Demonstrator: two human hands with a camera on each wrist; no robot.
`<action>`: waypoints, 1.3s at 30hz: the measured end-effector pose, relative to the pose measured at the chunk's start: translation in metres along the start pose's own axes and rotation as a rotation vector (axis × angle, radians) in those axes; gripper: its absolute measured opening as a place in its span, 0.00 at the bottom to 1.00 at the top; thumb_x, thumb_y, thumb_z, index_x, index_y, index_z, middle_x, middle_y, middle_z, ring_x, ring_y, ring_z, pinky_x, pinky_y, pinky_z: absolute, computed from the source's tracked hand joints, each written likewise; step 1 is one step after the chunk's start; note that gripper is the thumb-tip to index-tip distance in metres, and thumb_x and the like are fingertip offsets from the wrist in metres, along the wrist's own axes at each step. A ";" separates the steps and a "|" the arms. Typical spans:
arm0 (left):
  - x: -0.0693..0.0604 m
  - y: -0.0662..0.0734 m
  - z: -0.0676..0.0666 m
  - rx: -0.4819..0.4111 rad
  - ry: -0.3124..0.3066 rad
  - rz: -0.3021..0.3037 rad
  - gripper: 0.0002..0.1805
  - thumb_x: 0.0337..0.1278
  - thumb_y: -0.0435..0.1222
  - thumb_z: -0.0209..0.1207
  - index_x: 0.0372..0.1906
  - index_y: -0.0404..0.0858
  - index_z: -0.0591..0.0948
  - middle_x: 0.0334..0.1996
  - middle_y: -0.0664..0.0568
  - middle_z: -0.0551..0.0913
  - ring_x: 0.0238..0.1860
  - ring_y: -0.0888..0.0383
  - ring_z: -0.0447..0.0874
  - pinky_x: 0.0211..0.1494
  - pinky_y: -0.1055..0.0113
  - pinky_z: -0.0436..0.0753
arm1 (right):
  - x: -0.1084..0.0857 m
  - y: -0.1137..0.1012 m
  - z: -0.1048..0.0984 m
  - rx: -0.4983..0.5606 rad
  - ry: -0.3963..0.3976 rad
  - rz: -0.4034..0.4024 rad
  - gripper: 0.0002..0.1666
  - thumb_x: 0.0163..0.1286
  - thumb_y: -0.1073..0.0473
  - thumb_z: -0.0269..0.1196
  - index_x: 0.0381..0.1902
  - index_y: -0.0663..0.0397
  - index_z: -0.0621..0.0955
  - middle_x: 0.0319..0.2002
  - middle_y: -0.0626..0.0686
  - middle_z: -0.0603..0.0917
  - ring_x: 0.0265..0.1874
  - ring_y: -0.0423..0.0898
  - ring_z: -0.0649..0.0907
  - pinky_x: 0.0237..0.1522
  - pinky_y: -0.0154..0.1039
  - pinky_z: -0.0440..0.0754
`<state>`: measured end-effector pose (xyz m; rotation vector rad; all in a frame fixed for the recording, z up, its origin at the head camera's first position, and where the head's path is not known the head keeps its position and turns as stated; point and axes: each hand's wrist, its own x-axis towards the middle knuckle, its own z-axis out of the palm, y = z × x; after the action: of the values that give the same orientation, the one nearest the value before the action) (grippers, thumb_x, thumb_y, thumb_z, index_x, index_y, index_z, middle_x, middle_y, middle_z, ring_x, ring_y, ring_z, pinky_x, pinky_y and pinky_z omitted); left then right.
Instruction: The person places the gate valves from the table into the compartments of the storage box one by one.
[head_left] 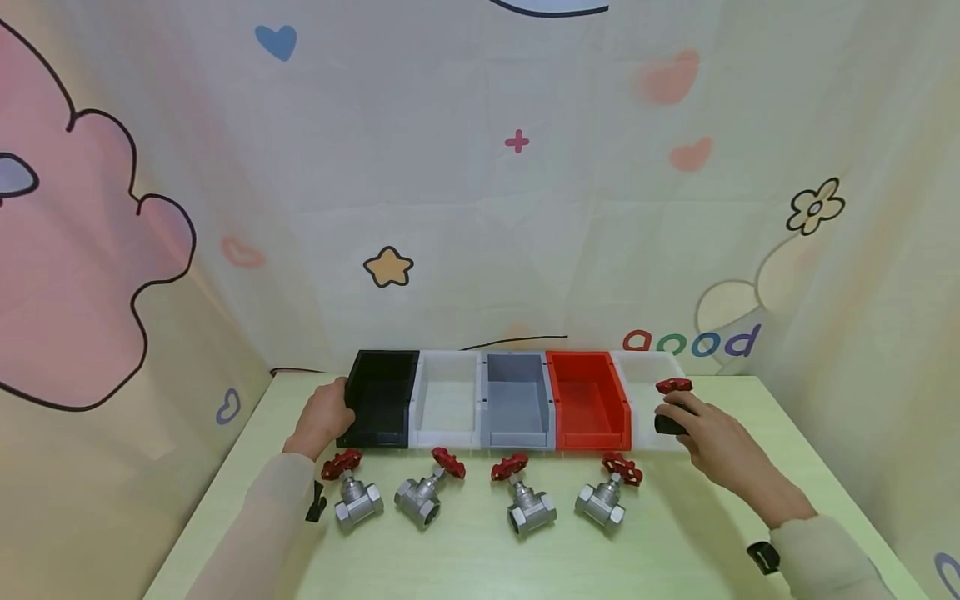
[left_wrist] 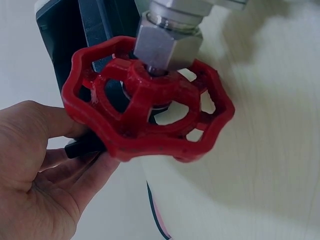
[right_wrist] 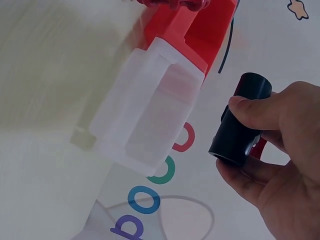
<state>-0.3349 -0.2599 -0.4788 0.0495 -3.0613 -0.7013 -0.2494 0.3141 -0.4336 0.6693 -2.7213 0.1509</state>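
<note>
My left hand [head_left: 321,418] grips the left side of the black bin [head_left: 383,358] at the left end of a row. In the left wrist view, the red handwheel [left_wrist: 150,140] of a metal valve stands in front of the fingers and part of the bin. My right hand [head_left: 708,437] holds a black valve [head_left: 670,424] with a red handle [head_left: 674,385] over the right-hand white bin [head_left: 647,361]. The right wrist view shows the valve's black tubular body [right_wrist: 242,120] between thumb and fingers, apart from the white bin [right_wrist: 150,110]; most of its handle is hidden.
Between the end bins stand a white bin [head_left: 447,440], a grey bin [head_left: 517,439] and a red bin [head_left: 592,442]. Several silver valves with red handwheels, among them one valve [head_left: 532,510], lie on the table [head_left: 465,571] before them. A printed curtain [head_left: 450,167] hangs behind.
</note>
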 end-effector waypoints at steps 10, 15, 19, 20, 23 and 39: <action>-0.001 0.001 0.000 0.003 -0.006 0.002 0.34 0.56 0.27 0.54 0.69 0.23 0.61 0.62 0.27 0.74 0.52 0.39 0.80 0.57 0.43 0.80 | 0.013 0.007 0.000 0.006 -0.029 -0.003 0.27 0.56 0.72 0.69 0.55 0.57 0.80 0.58 0.62 0.77 0.48 0.64 0.82 0.47 0.57 0.84; -0.002 0.002 -0.001 0.018 -0.011 -0.001 0.34 0.56 0.27 0.54 0.70 0.23 0.61 0.61 0.26 0.74 0.47 0.42 0.81 0.54 0.45 0.82 | 0.019 0.014 0.007 0.002 -0.031 -0.020 0.26 0.56 0.72 0.69 0.55 0.58 0.80 0.58 0.62 0.78 0.48 0.63 0.82 0.47 0.57 0.85; -0.003 0.002 -0.002 0.016 -0.007 -0.005 0.34 0.56 0.27 0.54 0.70 0.23 0.61 0.61 0.27 0.74 0.48 0.41 0.81 0.55 0.45 0.82 | 0.024 0.022 0.015 0.005 -0.045 -0.039 0.26 0.56 0.73 0.69 0.54 0.59 0.80 0.57 0.62 0.77 0.47 0.64 0.82 0.48 0.58 0.84; -0.003 0.002 -0.002 0.014 -0.007 -0.005 0.34 0.56 0.27 0.54 0.70 0.23 0.61 0.62 0.27 0.74 0.49 0.41 0.81 0.55 0.44 0.81 | 0.025 0.023 0.017 0.006 -0.051 -0.038 0.26 0.56 0.73 0.69 0.54 0.59 0.80 0.57 0.61 0.77 0.47 0.64 0.82 0.48 0.58 0.84; -0.004 0.003 -0.003 0.008 -0.010 -0.003 0.34 0.56 0.27 0.54 0.70 0.23 0.61 0.62 0.26 0.73 0.50 0.40 0.80 0.55 0.44 0.81 | 0.026 0.028 0.022 0.017 -0.070 -0.022 0.25 0.56 0.73 0.68 0.54 0.59 0.80 0.58 0.62 0.77 0.48 0.65 0.82 0.48 0.58 0.84; -0.002 0.002 -0.002 0.016 -0.005 0.001 0.34 0.56 0.27 0.53 0.69 0.23 0.61 0.62 0.27 0.73 0.54 0.37 0.80 0.57 0.43 0.80 | 0.037 0.040 0.037 0.066 -0.103 0.017 0.25 0.56 0.73 0.68 0.54 0.59 0.80 0.58 0.62 0.78 0.49 0.65 0.82 0.50 0.60 0.83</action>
<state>-0.3330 -0.2595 -0.4761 0.0459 -3.0713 -0.6784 -0.3094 0.3266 -0.4566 0.6903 -2.8317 0.2170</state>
